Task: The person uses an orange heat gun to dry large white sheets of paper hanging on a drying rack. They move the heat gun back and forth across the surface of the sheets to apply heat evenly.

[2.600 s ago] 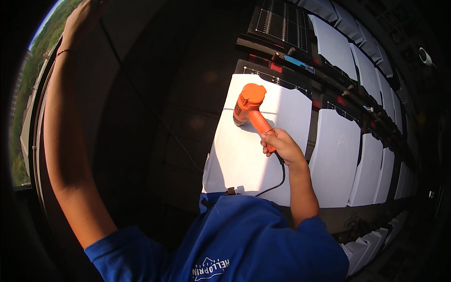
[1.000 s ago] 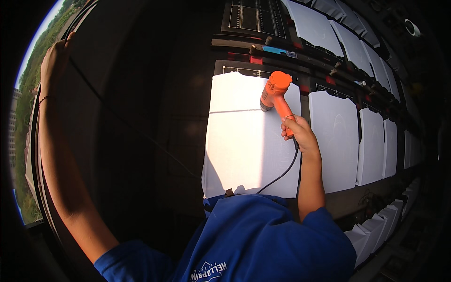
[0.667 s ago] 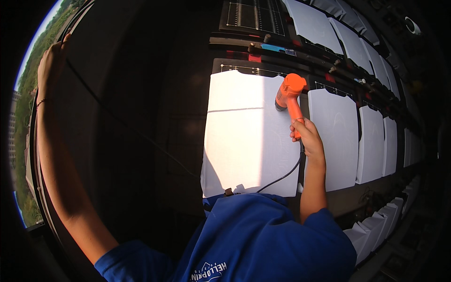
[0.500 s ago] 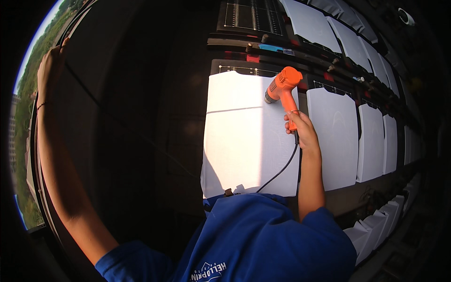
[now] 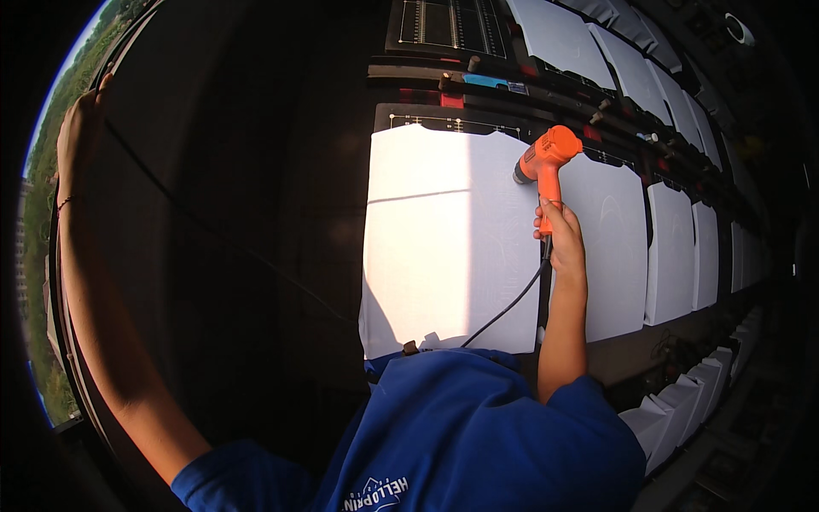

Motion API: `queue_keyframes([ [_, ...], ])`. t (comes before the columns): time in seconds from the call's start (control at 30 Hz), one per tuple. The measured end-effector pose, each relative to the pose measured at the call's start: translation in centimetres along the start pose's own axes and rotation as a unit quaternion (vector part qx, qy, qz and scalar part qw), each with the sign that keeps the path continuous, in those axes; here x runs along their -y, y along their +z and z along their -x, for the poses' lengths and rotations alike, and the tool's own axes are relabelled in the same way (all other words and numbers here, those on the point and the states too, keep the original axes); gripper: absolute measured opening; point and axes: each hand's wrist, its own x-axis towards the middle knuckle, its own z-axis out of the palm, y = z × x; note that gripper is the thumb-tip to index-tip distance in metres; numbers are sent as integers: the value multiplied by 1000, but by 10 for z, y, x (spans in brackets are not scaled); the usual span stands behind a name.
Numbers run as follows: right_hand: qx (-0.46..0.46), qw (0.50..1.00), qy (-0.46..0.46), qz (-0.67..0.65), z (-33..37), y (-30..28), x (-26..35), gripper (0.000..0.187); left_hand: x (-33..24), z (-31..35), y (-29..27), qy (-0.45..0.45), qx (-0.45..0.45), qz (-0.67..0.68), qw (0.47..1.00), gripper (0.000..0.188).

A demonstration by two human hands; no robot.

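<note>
My right hand (image 5: 565, 232) is closed around the handle of an orange heat gun (image 5: 554, 154). Its nozzle points left, over the upper right part of a white fabric panel (image 5: 416, 273) laid on a dark board. A bright sunlit band covers the panel's left side; the right side lies in shade. From the handle a black cord (image 5: 508, 307) runs down toward my body. Far to the left, my raised left hand (image 5: 79, 128) is closed at the window edge, where a dark cord (image 5: 162, 188) meets it. Its fingers are partly hidden.
Several white panels, such as the neighbouring one (image 5: 606, 247), line up to the right on dark boards. Behind runs a dark rail (image 5: 409, 70) with knobs and a blue piece (image 5: 485, 81). A bare black board (image 5: 448, 26) with white markings lies beyond. The window (image 5: 43, 256) borders the left.
The heat gun and my right hand have moved right, from over the panel's middle toward its right edge. My left hand stays at the window, slightly shifted left in view.
</note>
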Motion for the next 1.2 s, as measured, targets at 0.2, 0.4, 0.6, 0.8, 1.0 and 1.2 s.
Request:
queue_keyframes([
  [0.2,108,994,14,-15,7,27,7,33,5,-6,2,6,13,-16,1000,68],
  [0.4,78,997,29,-5,13,10,3,32,4,-3,3,7,-15,-6,1000,69],
  [0.6,13,1000,20,-3,18,-7,2,26,9,-5,9,-4,-39,-14,999,68],
  [0.8,126,991,49,-8,35,11,5,34,7,-4,8,21,-38,-12,999,67],
  [1.0,36,999,38,4,39,-11,-1,26,8,-5,8,-3,-21,-49,999,66],
  [1.2,37,999,35,-10,46,-10,0,23,15,-13,13,7,-23,-33,999,65],
])
